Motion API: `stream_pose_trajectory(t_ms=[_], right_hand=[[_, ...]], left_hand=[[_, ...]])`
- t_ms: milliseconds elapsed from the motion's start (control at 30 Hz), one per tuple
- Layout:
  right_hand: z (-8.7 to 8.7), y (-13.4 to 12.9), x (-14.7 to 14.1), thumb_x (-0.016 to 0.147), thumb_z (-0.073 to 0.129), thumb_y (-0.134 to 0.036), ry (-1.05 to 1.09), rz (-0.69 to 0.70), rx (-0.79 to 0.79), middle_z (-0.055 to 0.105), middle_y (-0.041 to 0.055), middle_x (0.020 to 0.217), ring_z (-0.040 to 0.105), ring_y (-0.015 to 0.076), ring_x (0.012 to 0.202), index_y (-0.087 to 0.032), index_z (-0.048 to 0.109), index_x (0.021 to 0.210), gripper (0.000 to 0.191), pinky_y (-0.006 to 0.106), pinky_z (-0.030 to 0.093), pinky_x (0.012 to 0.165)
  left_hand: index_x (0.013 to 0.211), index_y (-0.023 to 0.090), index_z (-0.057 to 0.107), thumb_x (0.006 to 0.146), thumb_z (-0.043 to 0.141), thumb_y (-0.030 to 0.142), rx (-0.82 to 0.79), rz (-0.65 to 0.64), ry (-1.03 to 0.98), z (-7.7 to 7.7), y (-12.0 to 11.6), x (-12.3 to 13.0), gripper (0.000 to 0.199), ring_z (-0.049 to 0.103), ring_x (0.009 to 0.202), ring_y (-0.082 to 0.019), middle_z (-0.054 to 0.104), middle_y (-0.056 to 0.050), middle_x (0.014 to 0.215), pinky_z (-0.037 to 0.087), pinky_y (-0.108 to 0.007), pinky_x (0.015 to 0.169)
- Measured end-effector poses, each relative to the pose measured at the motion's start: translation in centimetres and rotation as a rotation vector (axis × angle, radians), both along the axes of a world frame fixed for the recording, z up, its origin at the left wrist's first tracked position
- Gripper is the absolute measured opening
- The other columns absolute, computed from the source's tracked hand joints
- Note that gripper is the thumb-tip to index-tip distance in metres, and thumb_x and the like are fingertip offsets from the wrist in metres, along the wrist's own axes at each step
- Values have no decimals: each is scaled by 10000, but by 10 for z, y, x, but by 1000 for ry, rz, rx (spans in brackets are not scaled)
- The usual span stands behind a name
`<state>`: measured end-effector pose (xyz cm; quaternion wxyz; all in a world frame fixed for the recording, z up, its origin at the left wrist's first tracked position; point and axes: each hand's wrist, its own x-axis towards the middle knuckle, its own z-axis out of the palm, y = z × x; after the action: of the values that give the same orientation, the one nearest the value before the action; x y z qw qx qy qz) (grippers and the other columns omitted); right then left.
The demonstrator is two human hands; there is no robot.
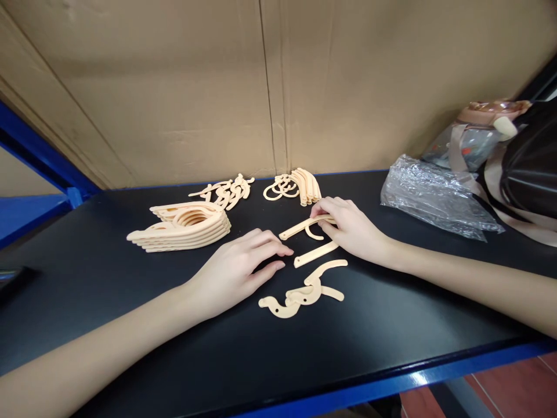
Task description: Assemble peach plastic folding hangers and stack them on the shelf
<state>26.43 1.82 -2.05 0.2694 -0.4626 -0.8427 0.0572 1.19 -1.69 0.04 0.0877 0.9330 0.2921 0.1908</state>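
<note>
We have the far strip [300, 227] pinched between the thumb and fingers of our right hand [346, 229], its other end pointing toward our left hand [248, 264], whose fingers are loosely spread with nothing visible in them. The step in hand looks like handling a single piece; the next move seems to call for a steady fingertip hold. The near strip [315, 254] lies between our hands, its far end at the right hand, contact unclear; a small hook [314, 234] curves below the far strip. Nearer us lie curved pieces [304, 296]. Beyond the left hand is a stack [178, 235] on the desk [195, 360]. Past the right hand sit a clear bag [430, 200] and a see-through bottle [472, 139]; we cannot tell what either contains.
</note>
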Motion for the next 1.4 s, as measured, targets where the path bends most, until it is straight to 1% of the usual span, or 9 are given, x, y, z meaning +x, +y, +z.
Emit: stream_pose_trajectory(t_ms=[167, 300, 433, 600, 767, 1000, 1233, 1333, 1400], right_hand=[[-1, 1, 1, 797, 477, -52, 27, -6, -10, 638, -6, 903, 544, 185, 871, -215, 546, 901, 206, 363, 391, 828], [0, 0, 1, 799, 492, -62, 114, 6, 3, 637, 16, 977, 561, 188, 908, -217, 538, 1018, 273, 366, 410, 843], [7, -8, -2, 860, 506, -129, 143, 106, 73, 627, 31, 1032, 546, 191, 985, -209, 535, 1047, 206, 361, 404, 883], [13, -16, -6, 911, 520, -235, 18, 239, 155, 622, 40, 1034, 536, 193, 987, -210, 587, 1030, 139, 365, 380, 870], [14, -18, -7, 921, 531, -304, -32, 317, 192, 607, 40, 1025, 534, 192, 978, -226, 636, 999, 153, 386, 355, 890], [13, -18, -7, 932, 504, -312, -72, 346, 198, 605, 56, 1023, 529, 190, 965, -197, 654, 940, 190, 379, 375, 896], [15, -20, -7, 965, 449, -333, -35, 369, 197, 618, 60, 991, 540, 191, 952, -206, 663, 913, 254, 381, 384, 890], [16, -21, -6, 961, 460, -363, -17, 426, 196, 623, 58, 986, 544, 185, 944, -201, 669, 888, 274, 374, 387, 883], [17, -21, -6, 943, 489, -404, -10, 477, 209, 626, 63, 993, 541, 187, 940, -195, 674, 878, 287, 373, 392, 876]], left_hand=[[1125, 189, 626, 953, 486, 212, -9, 5, -4, 0, -2, 0, 223, 561, 931, -172, 638, -35, 1044, 467, -296, 802], [1117, 184, 618, 964, 470, 215, 3, -41, -42, 3, -7, 0, 215, 554, 924, -164, 636, -37, 1034, 456, -282, 800], [1095, 189, 622, 951, 516, 284, 43, -107, -59, 7, -16, 4, 203, 551, 906, -161, 637, -35, 1019, 443, -269, 787], [1054, 170, 632, 876, 634, 368, 102, -146, -6, 9, -27, 11, 266, 554, 818, -160, 654, -25, 937, 428, -275, 723], [1033, 170, 640, 868, 640, 347, 106, -157, 32, 8, -29, 11, 242, 545, 784, -167, 644, -20, 866, 421, -285, 706], [1053, 222, 645, 875, 605, 240, -187, -104, -84, 4, -23, 11, 184, 563, 767, -134, 649, 7, 844, 447, -233, 680], [936, 207, 694, 833, 652, 297, -611, 69, -295, 8, -13, 12, 143, 562, 653, -115, 643, 13, 758, 451, -224, 598], [917, 191, 680, 839, 632, 308, -817, 174, -410, 10, -8, 11, 149, 560, 621, -109, 638, 22, 718, 458, -221, 583], [901, 194, 678, 821, 651, 292, -872, 214, -498, 11, -5, 11, 130, 551, 620, -97, 628, 33, 713, 465, -215, 601]])
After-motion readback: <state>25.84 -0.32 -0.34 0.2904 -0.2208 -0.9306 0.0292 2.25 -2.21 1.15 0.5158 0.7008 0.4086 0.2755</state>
